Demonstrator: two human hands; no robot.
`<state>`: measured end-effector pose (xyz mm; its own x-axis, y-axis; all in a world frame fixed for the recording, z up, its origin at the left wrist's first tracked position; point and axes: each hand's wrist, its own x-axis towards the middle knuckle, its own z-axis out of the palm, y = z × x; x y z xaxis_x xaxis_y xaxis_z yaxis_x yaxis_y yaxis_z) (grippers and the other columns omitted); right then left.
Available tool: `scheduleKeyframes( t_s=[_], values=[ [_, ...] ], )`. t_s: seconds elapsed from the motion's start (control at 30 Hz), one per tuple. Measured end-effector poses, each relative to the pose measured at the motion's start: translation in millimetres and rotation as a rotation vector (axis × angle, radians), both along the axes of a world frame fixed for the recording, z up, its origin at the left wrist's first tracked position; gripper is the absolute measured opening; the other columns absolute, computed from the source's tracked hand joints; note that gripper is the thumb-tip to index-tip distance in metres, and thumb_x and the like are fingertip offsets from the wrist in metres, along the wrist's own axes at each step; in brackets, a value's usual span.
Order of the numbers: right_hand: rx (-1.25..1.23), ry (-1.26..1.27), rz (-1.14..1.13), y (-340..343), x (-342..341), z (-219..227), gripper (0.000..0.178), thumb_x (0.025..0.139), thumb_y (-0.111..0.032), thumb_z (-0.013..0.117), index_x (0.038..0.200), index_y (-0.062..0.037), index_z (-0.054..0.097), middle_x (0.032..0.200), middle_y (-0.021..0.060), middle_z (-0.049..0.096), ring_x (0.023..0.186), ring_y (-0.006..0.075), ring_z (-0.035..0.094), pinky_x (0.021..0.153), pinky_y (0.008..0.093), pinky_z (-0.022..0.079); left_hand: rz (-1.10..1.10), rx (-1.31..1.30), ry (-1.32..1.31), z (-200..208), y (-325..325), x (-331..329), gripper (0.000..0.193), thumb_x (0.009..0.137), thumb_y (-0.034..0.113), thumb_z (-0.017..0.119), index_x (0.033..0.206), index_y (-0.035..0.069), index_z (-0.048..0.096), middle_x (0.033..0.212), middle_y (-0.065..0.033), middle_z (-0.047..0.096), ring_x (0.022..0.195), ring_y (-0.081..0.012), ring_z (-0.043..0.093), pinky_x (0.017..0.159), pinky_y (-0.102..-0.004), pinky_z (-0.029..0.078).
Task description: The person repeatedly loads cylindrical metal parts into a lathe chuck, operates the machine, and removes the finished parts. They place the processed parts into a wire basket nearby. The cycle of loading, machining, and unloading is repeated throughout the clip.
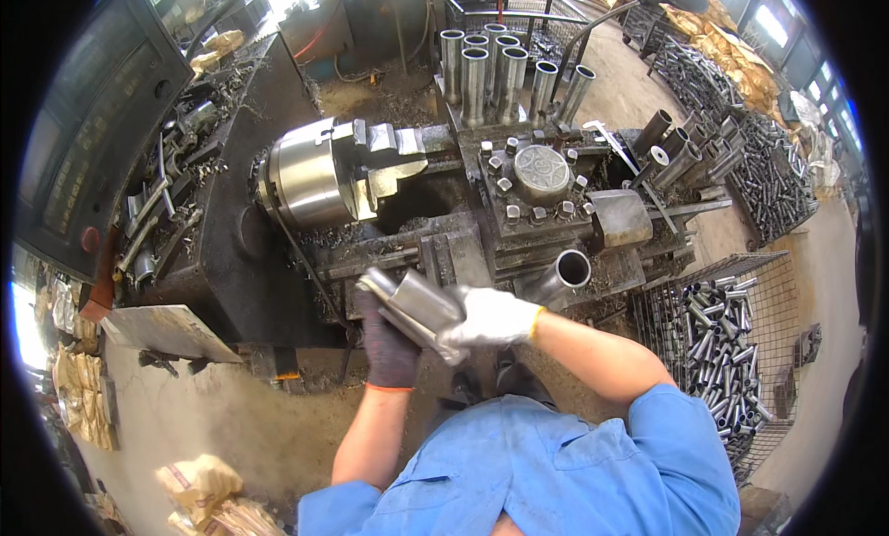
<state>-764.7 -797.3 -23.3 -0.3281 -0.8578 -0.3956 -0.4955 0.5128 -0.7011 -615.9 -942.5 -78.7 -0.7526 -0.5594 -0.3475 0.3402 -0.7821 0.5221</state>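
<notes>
Near seven o'clock, the left hand and right hand have a closed grip on a blurred metal tube. No tube shows in the chuck at ten; upright tubes stand around twelve, whether finished or waiting I cannot tell.

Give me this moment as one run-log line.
left hand: gripping metal parts, blurred | right hand: gripping same parts | chuck: nothing visibly clamped | tubes: standing beyond tool post
</notes>
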Motion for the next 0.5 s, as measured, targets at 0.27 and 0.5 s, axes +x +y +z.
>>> scheduleKeyframes(
  t_s=[0.27,0.5],
  values=[
    [-0.093,-0.664,-0.277,19,2,60,0.084,0.072,-0.039,0.093,0.139,-0.0015,0.058,0.109,0.0163,0.074,0.097,0.0281,0.074,0.088,0.0408,0.06,-0.662,-0.655,-0.378,-41,-23,-51,0.061,0.109,0.048,0.059,0.154,0.007,0.051,0.149,-0.0109,0.06,0.134,-0.0288,0.059,0.117,-0.0432,0.048],
    [-0.323,0.567,0.107,-25,-130,173,0.089,0.067,-0.027,0.089,0.146,-0.0033,0.055,0.127,0.0224,0.071,0.115,0.0396,0.071,0.102,0.046,0.057,-1.136,-1.566,-0.837,-25,-88,-159,0.045,0.107,0.035,0.064,0.144,0.009,0.062,0.131,-0.0099,0.071,0.123,-0.0204,0.065,0.108,-0.0367,0.052]
  ],
)
